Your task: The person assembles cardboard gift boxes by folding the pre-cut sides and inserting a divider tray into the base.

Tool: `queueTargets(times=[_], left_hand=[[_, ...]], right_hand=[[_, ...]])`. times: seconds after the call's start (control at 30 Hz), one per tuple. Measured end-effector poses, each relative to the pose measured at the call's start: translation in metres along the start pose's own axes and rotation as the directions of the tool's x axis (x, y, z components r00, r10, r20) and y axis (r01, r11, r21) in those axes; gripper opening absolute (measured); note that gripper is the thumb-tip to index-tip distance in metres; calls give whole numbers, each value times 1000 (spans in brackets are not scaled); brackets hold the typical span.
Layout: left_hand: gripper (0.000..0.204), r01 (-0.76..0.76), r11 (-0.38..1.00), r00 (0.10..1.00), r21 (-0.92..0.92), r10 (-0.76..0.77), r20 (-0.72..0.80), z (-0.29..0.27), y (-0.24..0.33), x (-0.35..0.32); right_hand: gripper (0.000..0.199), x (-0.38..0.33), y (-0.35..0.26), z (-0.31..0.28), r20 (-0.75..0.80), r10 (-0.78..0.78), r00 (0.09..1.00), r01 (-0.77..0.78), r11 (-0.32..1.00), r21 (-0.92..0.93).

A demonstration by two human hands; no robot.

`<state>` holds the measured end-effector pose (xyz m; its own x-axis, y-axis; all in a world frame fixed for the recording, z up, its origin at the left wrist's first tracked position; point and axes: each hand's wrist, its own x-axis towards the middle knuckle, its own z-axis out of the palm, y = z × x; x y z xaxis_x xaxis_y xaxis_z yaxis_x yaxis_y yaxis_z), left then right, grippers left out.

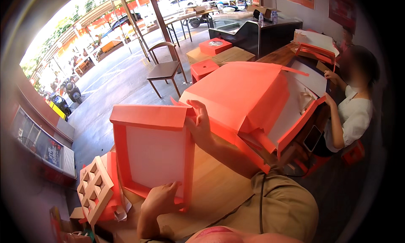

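Observation:
A shallow red cardboard box with a pale inside stands tilted up on the wooden table, its open side toward me. My right hand grips its upper right corner, where a folded flap runs along the top. At the lower right corner, my left hand holds the bottom edge with its fingers over the rim. Just right of this box lies a large stack of red cardboard sheets. Left of it, a tan cardboard grid insert leans on more red pieces.
A co-worker at the right handles red cardboard with both hands. A phone lies near that person. Beyond the table stand a wooden chair, a red stool and cardboard boxes. The wooden tabletop extends in front of me.

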<state>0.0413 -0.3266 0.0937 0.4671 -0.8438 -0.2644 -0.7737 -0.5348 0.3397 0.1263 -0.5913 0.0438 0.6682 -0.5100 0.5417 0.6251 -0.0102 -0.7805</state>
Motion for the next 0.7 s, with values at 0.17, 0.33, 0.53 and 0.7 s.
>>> queueTargets(times=[0.17, 0.33, 0.53, 0.7], left_hand=[[88, -12, 998, 999, -62, 14, 40, 27, 2, 21], [95, 157, 984, 987, -85, -154, 43, 29, 2, 42], [87, 114, 986, 970, 125, -83, -230, 40, -23, 42], [85, 311, 950, 938, 36, -313, 148, 7, -13, 40]], right_hand=[[86, -14, 1, 16, 164, 249, 954, -282, 933, 222], [106, -35, 18, 13, 440, 326, 837, -347, 937, -33], [99, -42, 38, 19, 471, 459, 753, -501, 864, -41], [92, -25, 37, 6, 359, 483, 799, -523, 852, 17]])
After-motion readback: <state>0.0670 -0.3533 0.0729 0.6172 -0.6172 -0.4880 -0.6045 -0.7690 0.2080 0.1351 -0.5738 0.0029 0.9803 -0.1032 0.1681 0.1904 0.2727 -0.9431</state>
